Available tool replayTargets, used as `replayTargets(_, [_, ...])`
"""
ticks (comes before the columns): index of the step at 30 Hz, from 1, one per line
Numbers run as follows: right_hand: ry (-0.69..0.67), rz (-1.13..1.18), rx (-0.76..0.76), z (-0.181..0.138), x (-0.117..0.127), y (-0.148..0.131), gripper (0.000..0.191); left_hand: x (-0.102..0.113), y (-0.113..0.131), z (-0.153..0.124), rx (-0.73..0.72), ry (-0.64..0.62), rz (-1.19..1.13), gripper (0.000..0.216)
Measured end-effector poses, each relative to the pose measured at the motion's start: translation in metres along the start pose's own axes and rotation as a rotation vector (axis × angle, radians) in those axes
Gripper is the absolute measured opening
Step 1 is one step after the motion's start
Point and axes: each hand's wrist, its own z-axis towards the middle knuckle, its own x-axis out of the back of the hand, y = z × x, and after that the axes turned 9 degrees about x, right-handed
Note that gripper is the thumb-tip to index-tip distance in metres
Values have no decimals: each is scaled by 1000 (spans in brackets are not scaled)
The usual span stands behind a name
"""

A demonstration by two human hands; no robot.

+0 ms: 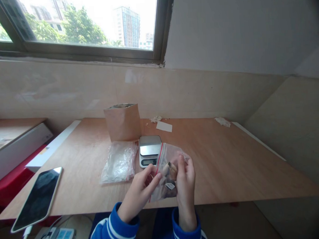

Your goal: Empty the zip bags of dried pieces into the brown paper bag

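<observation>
A clear zip bag (pixel 174 150) with a red seal line is held up between my two hands, over the near edge of the table. Inside it lie several brownish and dark lumps and a small white label; their kind I cannot make out. My left hand (pixel 140 188) pinches the bag at its red-lined edge. On the other side, my right hand (pixel 185 178) has its fingers closed round the bag. Just behind the bag stands a digital scale (pixel 150 145) with a steel top, partly covered by the bag. A stack of clear zip bags (pixel 119 162) lies left of the scale.
An upright brown paper bag (pixel 123 123) stands open behind the stack. A white card (pixel 164 126) and crumpled scraps (pixel 156 119) lie near the wall. At the left edge is a phone (pixel 38 199) on a cable, with a power strip (pixel 53 237) below. Another scrap (pixel 222 122) lies far right.
</observation>
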Motion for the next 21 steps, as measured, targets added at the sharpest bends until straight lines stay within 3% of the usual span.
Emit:
replayTargets(4, [27, -141, 156, -16, -11, 2, 61, -9, -5, 0, 20, 128, -238, 34])
replayTargets(7, [-325, -83, 65, -32, -18, -7, 38, -13, -6, 1, -6, 244, -239, 34])
replayTargets(10, [-594, -3, 1, -42, -24, -13, 35, -12, -10, 3, 16, 321, -255, 40])
replayTargets(14, [-605, 32, -21, -45, -29, -6, 47, -6, -16, 5, 87, 370, -277, 44])
replayTargets(17, [-620, 86, -41, -47, -30, -2, 55, -2, -15, 5, 22, 391, -192, 39])
replayTargets(21, [-673, 42, 34, -46, -26, -6, 50, -1, -14, 3, -46, 412, -39, 33])
